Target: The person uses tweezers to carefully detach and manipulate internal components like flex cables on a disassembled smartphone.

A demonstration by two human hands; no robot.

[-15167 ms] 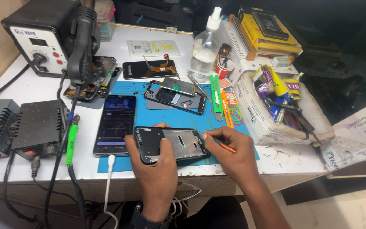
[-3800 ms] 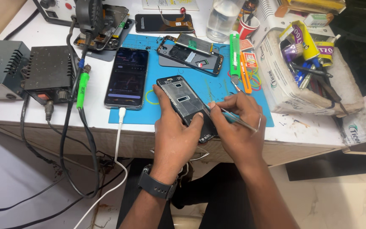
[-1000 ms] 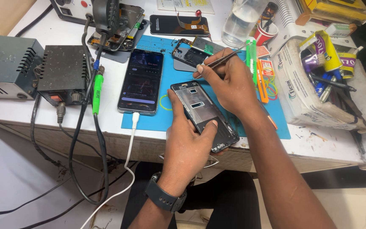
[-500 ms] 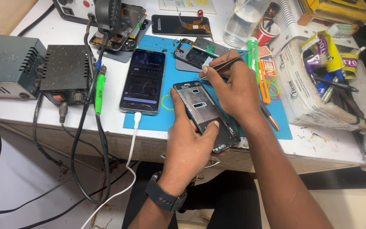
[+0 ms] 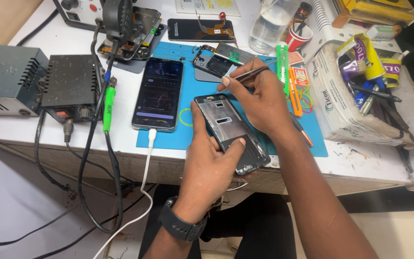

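Phone frame (image 5: 230,130), dark and opened up, sits tilted at the near edge of the blue mat (image 5: 188,129), just over the edge of the white table (image 5: 360,165). The left hand (image 5: 207,168) grips its lower end, with the thumb pressed on top and the fingers wrapped under it. A dark watch (image 5: 180,225) is on that wrist.

Just past the frame, the right hand (image 5: 259,98) is pinched shut on thin metal tweezers (image 5: 247,74). The tips point to the left, above the top of the frame.

To the left lies a whole phone (image 5: 159,93) with its screen lit, and a white cable (image 5: 144,158) is plugged into its near end. Farther left stand two dark metal boxes (image 5: 39,86) with black wires hanging off the table.

Behind the right hand lies another opened phone (image 5: 214,62), on the far part of the mat. Beside it are green and orange tools (image 5: 288,76). At the right, a white box (image 5: 346,105) is stuffed with tubes and tools.

At the far edge stand a clear bottle (image 5: 269,24) and a small red cup (image 5: 298,38).
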